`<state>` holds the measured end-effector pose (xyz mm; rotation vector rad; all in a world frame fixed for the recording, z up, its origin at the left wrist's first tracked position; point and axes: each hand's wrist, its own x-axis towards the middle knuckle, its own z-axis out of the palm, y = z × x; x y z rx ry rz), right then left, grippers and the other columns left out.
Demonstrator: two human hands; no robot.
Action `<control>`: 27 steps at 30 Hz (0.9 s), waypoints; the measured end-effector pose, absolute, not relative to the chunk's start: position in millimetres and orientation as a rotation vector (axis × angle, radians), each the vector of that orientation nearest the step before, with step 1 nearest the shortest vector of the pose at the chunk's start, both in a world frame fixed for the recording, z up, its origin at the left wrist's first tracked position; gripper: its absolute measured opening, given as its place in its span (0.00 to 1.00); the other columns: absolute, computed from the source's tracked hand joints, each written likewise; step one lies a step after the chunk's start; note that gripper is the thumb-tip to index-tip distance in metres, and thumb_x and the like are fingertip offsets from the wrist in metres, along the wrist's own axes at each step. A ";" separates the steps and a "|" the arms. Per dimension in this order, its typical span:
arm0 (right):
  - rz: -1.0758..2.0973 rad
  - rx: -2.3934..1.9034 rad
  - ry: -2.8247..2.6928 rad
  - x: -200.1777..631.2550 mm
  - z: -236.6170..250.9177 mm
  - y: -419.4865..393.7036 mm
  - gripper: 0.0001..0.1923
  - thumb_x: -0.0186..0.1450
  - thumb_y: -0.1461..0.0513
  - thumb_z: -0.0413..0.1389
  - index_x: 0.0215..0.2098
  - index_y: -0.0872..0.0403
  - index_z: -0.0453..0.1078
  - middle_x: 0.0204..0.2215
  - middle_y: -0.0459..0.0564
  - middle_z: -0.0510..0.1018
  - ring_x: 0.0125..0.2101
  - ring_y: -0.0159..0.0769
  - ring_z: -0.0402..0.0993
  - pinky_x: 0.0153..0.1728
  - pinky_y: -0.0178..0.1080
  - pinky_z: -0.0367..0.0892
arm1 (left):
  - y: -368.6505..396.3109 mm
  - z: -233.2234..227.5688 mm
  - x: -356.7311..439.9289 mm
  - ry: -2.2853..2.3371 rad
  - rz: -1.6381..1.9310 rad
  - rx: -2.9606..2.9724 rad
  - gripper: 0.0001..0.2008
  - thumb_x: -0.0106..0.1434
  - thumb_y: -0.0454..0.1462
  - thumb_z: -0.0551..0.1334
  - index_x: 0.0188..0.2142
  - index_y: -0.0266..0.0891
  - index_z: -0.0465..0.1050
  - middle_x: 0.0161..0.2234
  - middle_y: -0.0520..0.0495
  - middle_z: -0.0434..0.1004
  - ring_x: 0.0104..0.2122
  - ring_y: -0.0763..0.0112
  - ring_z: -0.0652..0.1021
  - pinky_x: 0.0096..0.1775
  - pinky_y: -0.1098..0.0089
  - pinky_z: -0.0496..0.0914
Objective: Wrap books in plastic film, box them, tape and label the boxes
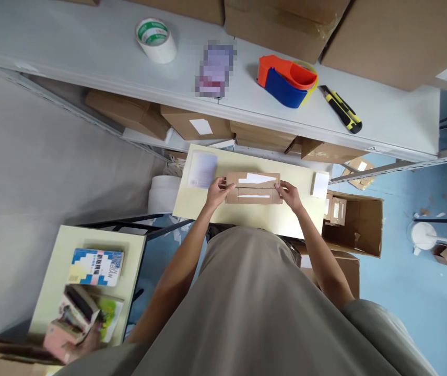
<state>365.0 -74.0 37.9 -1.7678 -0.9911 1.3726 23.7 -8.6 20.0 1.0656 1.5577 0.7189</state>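
Observation:
A small flat brown cardboard box (253, 197) with torn white label strips on its face lies between my hands over the cream table (294, 224). My left hand (219, 193) grips its left end, thumb on top. At the opposite end my right hand (289, 195) holds the right edge between thumb and fingers. To the left of the box is a clear plastic-looking sheet or bag (203, 169). A small stack of white labels or paper (319, 184) sits near the table's right edge.
The shelf (109, 62) ahead carries a tape roll (156, 42), a tape dispenser (286, 81) and a utility knife (341, 108). An open carton (360, 224) with small boxes stands right. At lower left, another person's hand (90, 342) is beside books (96, 266) on a second table.

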 end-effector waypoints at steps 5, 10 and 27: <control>1.328 -1.802 -1.065 360.2 41.0 -83.1 0.50 0.59 0.21 0.63 0.57 0.51 0.80 0.60 0.64 0.86 0.51 0.55 0.87 0.49 0.56 0.89 | -12.6 24.0 17.5 1.476 0.722 1.128 0.28 0.57 0.56 0.80 0.48 0.43 0.80 0.49 0.39 0.88 0.49 0.51 0.87 0.55 0.53 0.81; 0.982 -1.940 -1.418 358.1 71.4 -71.0 0.46 0.69 0.22 0.54 0.58 0.50 0.80 0.56 0.67 0.87 0.54 0.64 0.87 0.60 0.68 0.83 | 2.0 45.4 17.5 1.570 0.688 1.391 0.24 0.58 0.45 0.81 0.50 0.44 0.81 0.51 0.38 0.86 0.53 0.45 0.86 0.59 0.47 0.81; 0.198 -1.370 -1.906 366.5 186.3 226.7 0.35 0.83 0.36 0.53 0.56 0.62 0.74 0.53 0.68 0.84 0.65 0.67 0.82 0.75 0.82 0.58 | 106.1 222.1 109.1 1.124 1.276 1.875 0.08 0.71 0.29 0.66 0.44 0.41 0.83 0.48 0.48 0.83 0.57 0.56 0.85 0.63 0.45 0.81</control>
